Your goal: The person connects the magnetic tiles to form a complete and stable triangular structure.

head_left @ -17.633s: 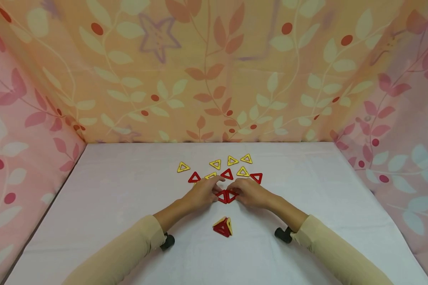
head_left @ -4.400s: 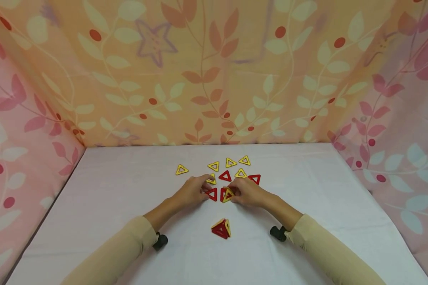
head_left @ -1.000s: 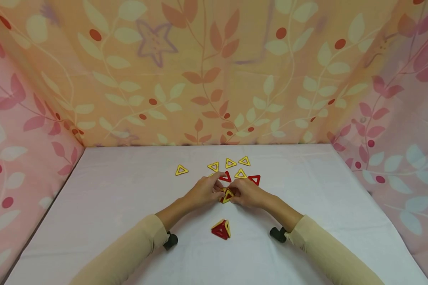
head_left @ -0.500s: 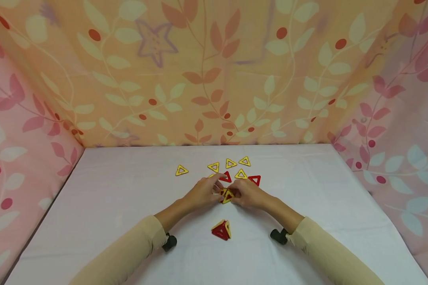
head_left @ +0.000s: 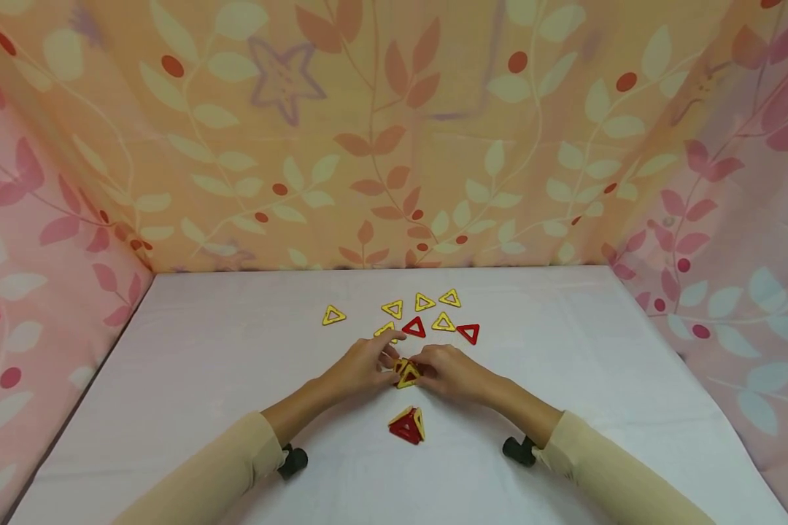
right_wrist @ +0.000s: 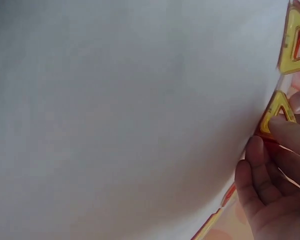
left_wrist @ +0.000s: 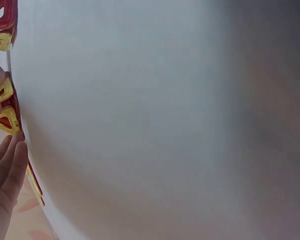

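Observation:
Between the hands, near the middle of the table, is a small pyramid of red and yellow triangular magnetic tiles (head_left: 407, 375). My left hand (head_left: 360, 368) holds it from the left; its fingertips (left_wrist: 19, 150) reach the far side in the left wrist view. My right hand (head_left: 458, 373) grips the right side, and in the right wrist view its thumb (right_wrist: 285, 131) presses a yellow face (right_wrist: 276, 107) while the other fingers curl behind. Closer to me stands a second pyramid (head_left: 407, 425) in red and yellow, untouched. The fingers hide part of the held one.
Behind the hands lie several flat yellow triangle tiles (head_left: 424, 302) and two red triangle tiles (head_left: 414, 327). One yellow tile (head_left: 333, 315) sits apart at the left. A white cloth covers the table (head_left: 203, 364), with patterned fabric walls (head_left: 341, 131) around it.
Separate red tiles in front of the hands earlier now form a pyramid with yellow ones. In the last half second both hands shift it slightly toward me and left, uncovering tiles behind.

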Available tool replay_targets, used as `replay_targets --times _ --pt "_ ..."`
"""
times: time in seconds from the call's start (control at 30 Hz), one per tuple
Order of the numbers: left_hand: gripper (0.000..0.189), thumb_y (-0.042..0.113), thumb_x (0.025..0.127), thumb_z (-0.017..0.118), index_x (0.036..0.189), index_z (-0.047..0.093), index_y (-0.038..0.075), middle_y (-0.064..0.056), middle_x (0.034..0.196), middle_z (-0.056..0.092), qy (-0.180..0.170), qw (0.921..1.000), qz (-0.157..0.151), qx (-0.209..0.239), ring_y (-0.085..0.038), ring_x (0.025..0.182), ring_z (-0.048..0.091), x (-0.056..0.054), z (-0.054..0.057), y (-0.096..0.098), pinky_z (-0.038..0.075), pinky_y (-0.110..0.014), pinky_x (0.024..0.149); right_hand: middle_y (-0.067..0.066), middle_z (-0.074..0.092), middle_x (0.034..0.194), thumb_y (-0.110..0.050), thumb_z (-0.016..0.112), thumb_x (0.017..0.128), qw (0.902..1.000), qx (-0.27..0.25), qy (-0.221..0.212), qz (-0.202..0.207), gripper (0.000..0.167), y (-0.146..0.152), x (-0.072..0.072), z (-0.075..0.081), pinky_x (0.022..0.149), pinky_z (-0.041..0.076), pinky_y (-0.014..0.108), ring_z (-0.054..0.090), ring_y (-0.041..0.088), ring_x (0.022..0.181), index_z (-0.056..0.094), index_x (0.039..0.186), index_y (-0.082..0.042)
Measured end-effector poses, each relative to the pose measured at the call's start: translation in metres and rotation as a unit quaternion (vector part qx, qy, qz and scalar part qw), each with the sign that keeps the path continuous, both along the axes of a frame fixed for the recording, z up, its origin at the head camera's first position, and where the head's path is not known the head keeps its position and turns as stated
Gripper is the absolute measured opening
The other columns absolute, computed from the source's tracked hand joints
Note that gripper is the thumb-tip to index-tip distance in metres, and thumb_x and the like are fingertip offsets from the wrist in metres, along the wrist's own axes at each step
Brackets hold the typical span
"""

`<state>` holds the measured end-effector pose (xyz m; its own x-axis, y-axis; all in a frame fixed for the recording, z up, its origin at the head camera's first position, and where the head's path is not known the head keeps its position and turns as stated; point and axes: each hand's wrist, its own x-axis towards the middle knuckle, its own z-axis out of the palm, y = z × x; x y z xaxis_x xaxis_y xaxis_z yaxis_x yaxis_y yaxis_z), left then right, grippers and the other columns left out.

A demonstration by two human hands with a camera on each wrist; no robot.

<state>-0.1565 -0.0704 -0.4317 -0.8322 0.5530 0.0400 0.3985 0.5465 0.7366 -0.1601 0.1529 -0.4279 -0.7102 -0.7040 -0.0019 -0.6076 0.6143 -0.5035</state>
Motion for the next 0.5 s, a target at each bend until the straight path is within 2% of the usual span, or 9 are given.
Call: replay_targets --times 0.23,0.5 --pt "0.059 0.005 0.084 0.079 0.136 0.051 0.004 -0.005 0.105 0.071 -0.011 0.9993 -0.022 0.028 -0.016 0.093 0.070 0.007 -0.002 -0.010 0.056 -0.032 0.082 0.001 0.069 0.101 -0.011 0.071 0.092 0.9995 0.003 -0.013 0.030 0.030 -0.005 0.005 0.004 0.081 0.053 0.025 0.062 0.008 0.090 0.070 0.120 -0.002" --pt "0.060 0.009 0.085 0.079 0.138 0.051 0.005 -0.003 0.104 0.070 -0.021 0.9995 -0.019 0.015 -0.015 0.091 0.068 0.014 0.002 -0.015 0.056 -0.031 0.081 -0.002 0.070 0.103 -0.014 0.072 0.092 0.9985 0.001 -0.031 0.046 0.029 -0.007 0.007 0.004 0.085 0.053 0.025 0.062 0.004 0.092 0.070 0.120 -0.005"
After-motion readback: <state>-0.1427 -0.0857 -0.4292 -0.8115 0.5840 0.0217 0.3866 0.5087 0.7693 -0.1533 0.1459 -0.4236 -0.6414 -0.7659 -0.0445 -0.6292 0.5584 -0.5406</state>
